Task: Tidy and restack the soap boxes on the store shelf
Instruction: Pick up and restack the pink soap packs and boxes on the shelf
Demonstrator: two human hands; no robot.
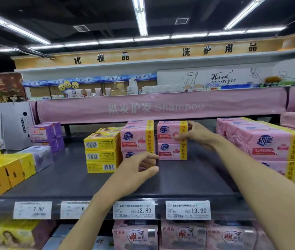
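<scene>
The right hand (193, 135) is gripping the upper soap pack (170, 131), a glossy pink film-wrapped block, with fingers curling over its yellow-banded right edge. It is sitting on a twin pack midway along the dark grey shelf (188, 177). The left hand (137, 170) is curling against the bottom of the neighbouring pink stack (136, 139), beside rectangular yellow cartons (101, 154); I cannot tell whether it is gripping.

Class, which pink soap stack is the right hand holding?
The middle pink stack: the right hand grips its top pack. The left pink stack stands beside the yellow boxes; the big right pink stack stands untouched.
</scene>
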